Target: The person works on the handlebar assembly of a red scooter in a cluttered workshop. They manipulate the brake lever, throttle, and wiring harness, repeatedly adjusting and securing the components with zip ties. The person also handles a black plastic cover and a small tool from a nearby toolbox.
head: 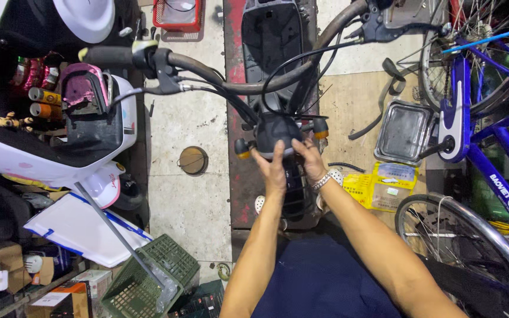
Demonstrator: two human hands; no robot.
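Both hands meet on the dark headlight housing (278,134), which sits just below the middle of the handlebar (219,73). The left hand (272,168) cups the housing's lower left side with its fingers wrapped on it; the right hand (310,160), a metal watch at its wrist, presses the lower right side with fingers curled against it. The fingertips go behind the housing, so how firmly they grip is hard to tell.

The housing's face is turned away and its underside is hidden by the hands. Orange turn signals (320,128) stick out either side of it. Black cables (290,68) loop from the handlebar down behind it, where their ends are lost.

The handlebar's right end is cut off by the top edge. Right of the housing, a blue bicycle (502,147) is partly out of frame. A metal tray (405,131) lies beyond the right hand and looks bare inside. Below it, yellow packets (384,185) lie on the floor. Lower left of the housing, a green plastic crate (148,282) holds a clear bag; its contents cannot be made out.
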